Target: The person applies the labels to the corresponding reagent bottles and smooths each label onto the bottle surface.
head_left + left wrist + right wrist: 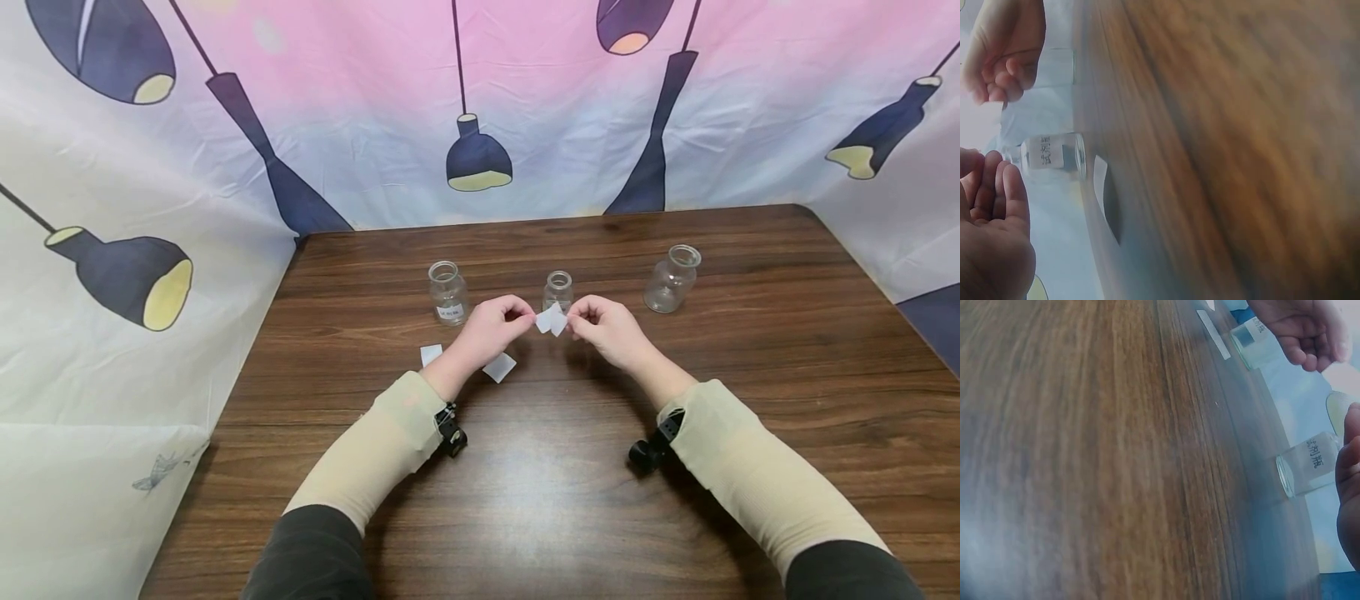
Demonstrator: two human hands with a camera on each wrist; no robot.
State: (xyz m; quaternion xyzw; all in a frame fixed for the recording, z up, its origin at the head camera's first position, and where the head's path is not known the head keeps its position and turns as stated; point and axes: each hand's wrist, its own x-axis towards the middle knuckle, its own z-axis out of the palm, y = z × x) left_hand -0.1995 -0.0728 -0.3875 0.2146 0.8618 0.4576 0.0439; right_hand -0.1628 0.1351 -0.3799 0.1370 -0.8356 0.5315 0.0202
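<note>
Both hands meet over the table in the head view, close in front of a small clear glass jar (pixel 558 287). My left hand (pixel 487 329) pinches a small white paper slip (pixel 544 321) between thumb and forefinger. Another white slip (pixel 558 319), overlapping the first, is pinched by my right hand (pixel 611 335). The left wrist view has the small jar upright behind the fingers, with a printed white label (pixel 1046 152) on its side. In the right wrist view, the right hand (pixel 1350 494) partly covers that jar (pixel 1307 464).
A larger labelled glass jar (pixel 448 293) stands to the left, beyond the left hand. Another glass jar (pixel 672 279) stands at the right. Two white slips lie near the left wrist, one paper slip (pixel 499 367) beside it, one paper piece (pixel 431 355) behind it. A printed cloth (pixel 405 167) hangs along the back edge.
</note>
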